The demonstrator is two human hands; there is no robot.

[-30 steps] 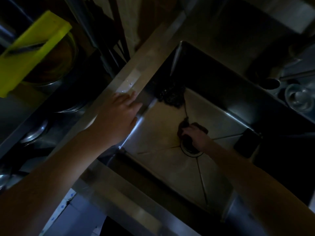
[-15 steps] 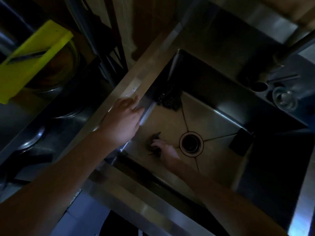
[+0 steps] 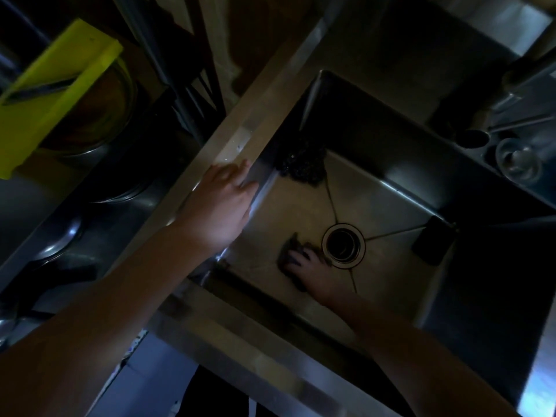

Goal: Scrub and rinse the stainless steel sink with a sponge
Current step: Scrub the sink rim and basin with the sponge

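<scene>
The sink [image 3: 391, 203] takes most of the view, a deep steel box that lies diagonally, with four creases in its floor running down to the drain [image 3: 343, 245]. At the far right stands the tap [image 3: 529, 70], and no water is seen running from it. At the left, outside the sink, a yellow cutting board [image 3: 51, 94] lies over a bowl.

The left hand [image 3: 221, 203] rests palm down on the left rim of the sink, fingers nearly straight, and holds nothing; I judge it only supports the body. The right hand [image 3: 314, 273] is down on the sink floor. Its fingers lie spread on top of the sponge [image 3: 292, 247] and press it flat. The light is poor, but I see no finger curled round its edge.

The sponge is on the near-left part of the floor, just beside the drain, on its left side. Its long axis I cannot tell, because the hand covers most of it. Only the right hand is at the sponge; the left is well apart, up on the rim. The floor beyond the drain, toward the far and right walls, lies ahead of the fingers, so the next stroke probably pushes away from the body.

A dark scouring pad [image 3: 302, 165] sits in the far-left corner, and a small dark block [image 3: 433, 240] in the right corner.
</scene>
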